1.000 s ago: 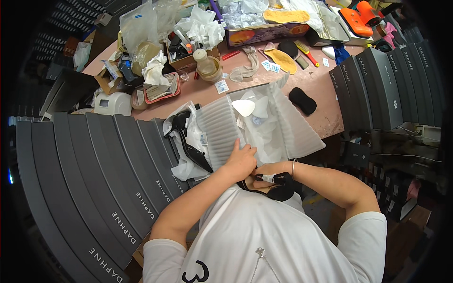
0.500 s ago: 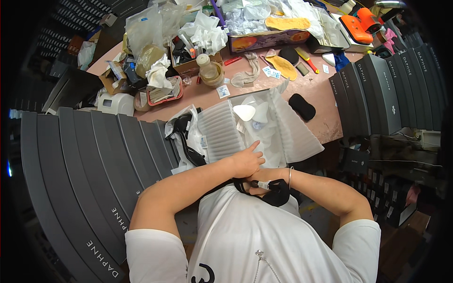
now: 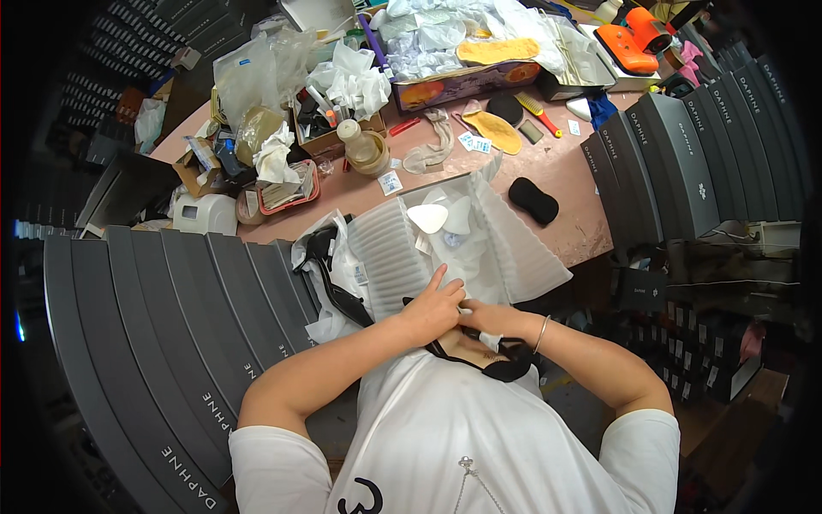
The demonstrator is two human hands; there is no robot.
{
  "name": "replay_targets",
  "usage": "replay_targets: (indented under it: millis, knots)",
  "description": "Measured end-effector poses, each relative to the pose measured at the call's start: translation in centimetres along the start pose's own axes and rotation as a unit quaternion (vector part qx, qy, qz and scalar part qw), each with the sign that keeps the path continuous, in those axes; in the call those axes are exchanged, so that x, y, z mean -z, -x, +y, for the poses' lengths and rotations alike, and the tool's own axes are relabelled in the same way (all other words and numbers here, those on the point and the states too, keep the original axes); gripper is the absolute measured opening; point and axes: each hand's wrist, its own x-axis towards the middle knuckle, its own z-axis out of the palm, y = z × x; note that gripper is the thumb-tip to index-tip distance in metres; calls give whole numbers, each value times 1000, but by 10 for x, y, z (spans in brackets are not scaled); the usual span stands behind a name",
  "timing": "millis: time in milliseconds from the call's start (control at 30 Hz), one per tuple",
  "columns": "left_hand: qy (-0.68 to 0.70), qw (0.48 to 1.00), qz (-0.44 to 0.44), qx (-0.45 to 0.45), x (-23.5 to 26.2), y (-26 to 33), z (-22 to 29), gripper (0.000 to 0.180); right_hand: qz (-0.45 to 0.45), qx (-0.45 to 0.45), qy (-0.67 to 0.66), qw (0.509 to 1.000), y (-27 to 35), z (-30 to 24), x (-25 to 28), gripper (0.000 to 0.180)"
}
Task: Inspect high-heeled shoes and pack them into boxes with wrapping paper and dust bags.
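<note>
Cluttered pink worktable, dark grey boxes stacked both sides. White ribbed foam sheet hangs over near edge. Left hand, fingers spread flat, overlaps right hand, closed around black shoe at chest.

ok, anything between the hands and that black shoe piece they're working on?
Nothing visible. Both the left hand and the right hand are already on the black shoe piece, close against the person's chest. The ribbed white foam sheets lie beyond it on the table.
</note>
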Motion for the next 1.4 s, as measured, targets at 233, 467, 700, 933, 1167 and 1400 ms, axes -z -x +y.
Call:
replay_targets:
  millis: [233, 467, 700, 933, 1167, 1400]
  knots:
    - [-35, 997, -18, 60, 9, 0, 6, 14, 28, -41, -111, 993, 2, -14, 4, 40]
    - [-16, 995, -6, 102, 14, -5, 12, 14, 82, -50, -33, 995, 15, -19, -5, 64]
    - [-1, 993, 13, 120, -2, -3, 11, 16, 67, -42, -98, 992, 10, -17, -3, 77]
    - [-7, 993, -39, 108, 3, -5, 12, 17, 32, 4, -206, 978, 2, 15, -23, 62]
    - [-89, 992, -48, 70, 17, -3, 13, 18, 14, 0, -104, 995, 22, -26, 4, 73]
    - [-29, 999, -14, 27, 17, -1, 0, 20, -5, -27, -96, 995, 23, -33, 6, 77]
